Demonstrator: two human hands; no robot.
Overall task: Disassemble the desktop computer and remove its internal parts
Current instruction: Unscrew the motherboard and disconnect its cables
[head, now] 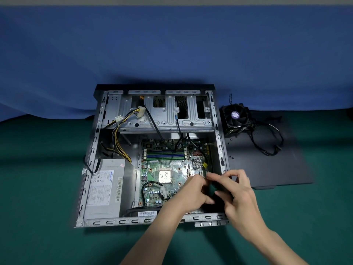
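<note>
Clamping left hand (193, 190) and right hand (237, 190), fingers curled, on a dark part (214, 188) too blurred to name. Reaching into the open grey desktop case (91, 159) on the green table (38, 207), with green motherboard (152, 169) and bare silver CPU (165, 176) just left of the grip, power supply (107, 188) farther left. Beyond the right hand, cooler fan (236, 116) on black side panel (267, 169).

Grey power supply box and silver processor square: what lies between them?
Head view: a grey metal case strip, then the green circuit board and its left edge, separate the grey power supply box and silver processor square.
</note>
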